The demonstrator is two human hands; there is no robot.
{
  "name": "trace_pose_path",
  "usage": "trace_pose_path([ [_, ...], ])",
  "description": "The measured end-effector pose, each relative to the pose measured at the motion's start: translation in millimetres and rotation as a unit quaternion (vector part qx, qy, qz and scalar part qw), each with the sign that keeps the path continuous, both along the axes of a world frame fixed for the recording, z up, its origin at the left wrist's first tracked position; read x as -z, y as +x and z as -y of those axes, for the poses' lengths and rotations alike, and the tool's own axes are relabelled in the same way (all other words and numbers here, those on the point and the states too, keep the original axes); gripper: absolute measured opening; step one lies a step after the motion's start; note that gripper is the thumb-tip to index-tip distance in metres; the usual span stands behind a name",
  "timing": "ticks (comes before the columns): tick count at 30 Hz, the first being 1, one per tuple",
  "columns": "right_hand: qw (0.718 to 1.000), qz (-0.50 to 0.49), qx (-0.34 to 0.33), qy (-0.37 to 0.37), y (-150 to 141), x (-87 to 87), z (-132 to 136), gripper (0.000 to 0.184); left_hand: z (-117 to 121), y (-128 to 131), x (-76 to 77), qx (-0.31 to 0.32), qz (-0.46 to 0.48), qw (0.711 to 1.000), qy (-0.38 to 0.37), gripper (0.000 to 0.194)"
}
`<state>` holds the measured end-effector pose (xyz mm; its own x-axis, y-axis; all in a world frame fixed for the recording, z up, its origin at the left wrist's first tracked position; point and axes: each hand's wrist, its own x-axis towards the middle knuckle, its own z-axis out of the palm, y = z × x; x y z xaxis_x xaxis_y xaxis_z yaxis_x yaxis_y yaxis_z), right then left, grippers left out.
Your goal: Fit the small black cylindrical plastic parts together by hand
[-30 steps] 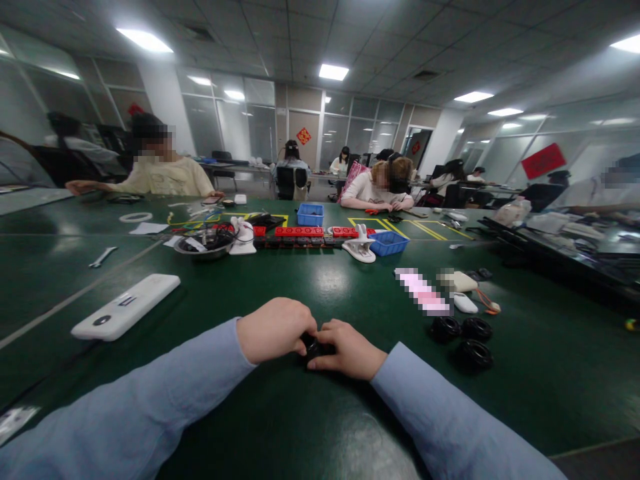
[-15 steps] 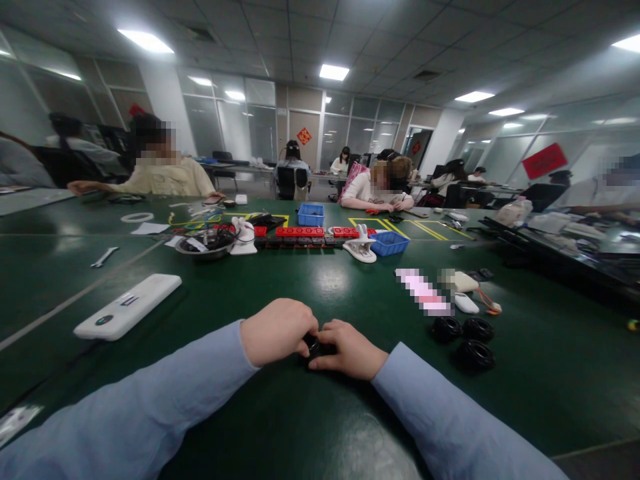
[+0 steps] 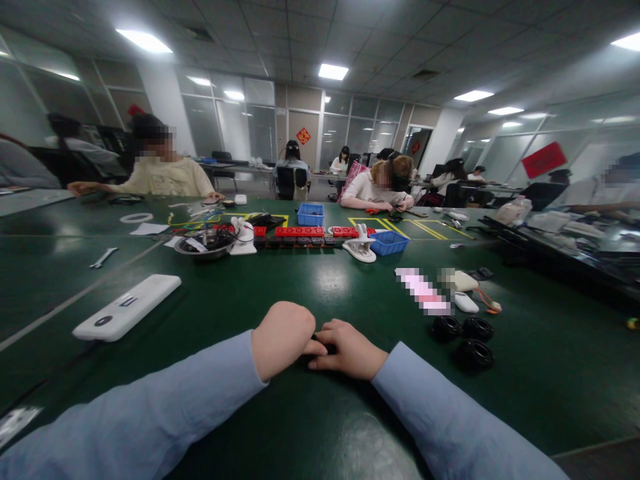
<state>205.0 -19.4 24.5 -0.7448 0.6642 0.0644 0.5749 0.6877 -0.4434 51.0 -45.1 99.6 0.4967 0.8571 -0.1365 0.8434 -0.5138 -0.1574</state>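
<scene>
My left hand [image 3: 284, 339] and my right hand [image 3: 351, 350] meet low over the green table, fingertips close together. Between them is a small black part [image 3: 330, 349], mostly covered by my fingers, so its full shape does not show. The right thumb and fingers pinch it from the right side. My left hand bends over it from the left with its wrist raised and fingers curled in. To the right lie three black tyre-like rings [image 3: 476, 355], each with a hole in the middle.
A white power bank [image 3: 127, 308] with a cable lies on the left, near a wrench [image 3: 104, 258]. Ahead stand a metal bowl [image 3: 206, 252] of wires, white clamps [image 3: 361, 248], red strips [image 3: 300, 231] and blue bins [image 3: 389, 243]. Across the table sit other people.
My left hand has turned at the wrist and shifted slightly right, covering more of the black part. The right hand has stayed almost in place.
</scene>
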Motion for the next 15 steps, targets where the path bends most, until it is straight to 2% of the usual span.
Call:
trace_pose_path([
  [5, 1.000, 0.002, 0.002, 0.001, 1, 2.7, -1, 0.027, 4, 3, 5.2, -0.051, -0.004, 0.999, 0.006, 0.064],
  [9, 1.000, 0.006, 0.018, 0.012, 1, 1.6, 0, 0.032, 4, -4, -1.7, -0.066, 0.012, 0.997, 0.042, 0.068],
  [11, 1.000, 0.008, 0.014, 0.012, 1, 0.5, 0, 0.034, 2, -11, -7.8, -0.044, 0.037, 0.997, 0.054, 0.061],
  [15, 1.000, 0.009, 0.010, 0.001, 0, -0.9, 0, 0.033, -6, -24, -17.9, 0.093, 0.093, 0.991, -0.004, 0.037],
])
